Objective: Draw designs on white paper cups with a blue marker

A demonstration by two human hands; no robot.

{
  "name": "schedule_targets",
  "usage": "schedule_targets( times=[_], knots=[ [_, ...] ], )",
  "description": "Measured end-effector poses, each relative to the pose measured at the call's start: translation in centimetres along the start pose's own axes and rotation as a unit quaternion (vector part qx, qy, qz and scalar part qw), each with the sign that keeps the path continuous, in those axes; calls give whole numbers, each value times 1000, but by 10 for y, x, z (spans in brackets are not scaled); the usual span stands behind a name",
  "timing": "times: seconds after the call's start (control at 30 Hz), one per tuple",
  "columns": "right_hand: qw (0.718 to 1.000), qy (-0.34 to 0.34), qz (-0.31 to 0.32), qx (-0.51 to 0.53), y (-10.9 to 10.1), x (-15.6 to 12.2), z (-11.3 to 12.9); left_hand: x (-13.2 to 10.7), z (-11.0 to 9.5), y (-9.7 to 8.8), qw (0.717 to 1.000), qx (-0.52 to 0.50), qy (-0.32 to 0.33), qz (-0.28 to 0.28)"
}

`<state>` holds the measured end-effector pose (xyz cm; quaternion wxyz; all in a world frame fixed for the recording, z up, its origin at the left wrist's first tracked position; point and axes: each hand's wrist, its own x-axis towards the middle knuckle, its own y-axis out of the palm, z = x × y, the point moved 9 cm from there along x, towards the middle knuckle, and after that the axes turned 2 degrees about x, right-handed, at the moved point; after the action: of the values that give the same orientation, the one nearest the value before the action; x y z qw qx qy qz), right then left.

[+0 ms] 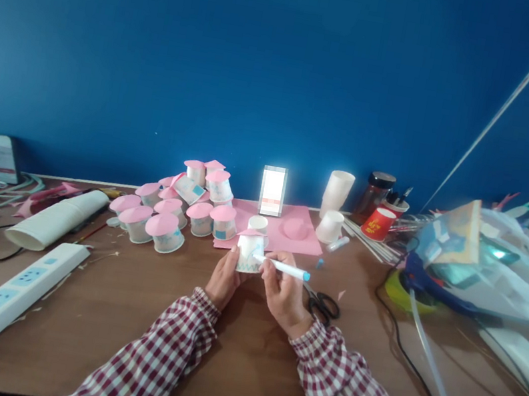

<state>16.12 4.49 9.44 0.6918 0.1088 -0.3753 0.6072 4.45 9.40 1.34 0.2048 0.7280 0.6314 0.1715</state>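
My left hand [225, 279] is closed around a white paper cup [249, 249], held upside down with a pink paper cone on top. A blue zigzag line runs near the cup's rim. In my right hand [285, 294] is a white marker [290, 270] with a light blue end, its tip against the cup's side. Small blue lines show near the tip. To the left stands a group of similar cups with pink paper roofs [165, 229], some stacked on others. Behind the held cup lie pink paper sheets [309, 232] with a loose pink cone [294, 228].
Black-handled scissors [326, 306] lie beside my right wrist. White paper cups [330, 226], a red cup [378, 224] and a dark jar [374, 196] stand back right. A power strip [20, 292] and stacked cups [58, 217] lie left. A plastic bag [511, 266] and cables crowd the right.
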Motion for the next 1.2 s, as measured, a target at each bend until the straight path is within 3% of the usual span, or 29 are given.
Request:
schedule_targets(
  times=[1.2],
  knots=[
    [1000,-9,2,-18,0,1,2,2,1,-1,1000,7,21,20]
  ],
)
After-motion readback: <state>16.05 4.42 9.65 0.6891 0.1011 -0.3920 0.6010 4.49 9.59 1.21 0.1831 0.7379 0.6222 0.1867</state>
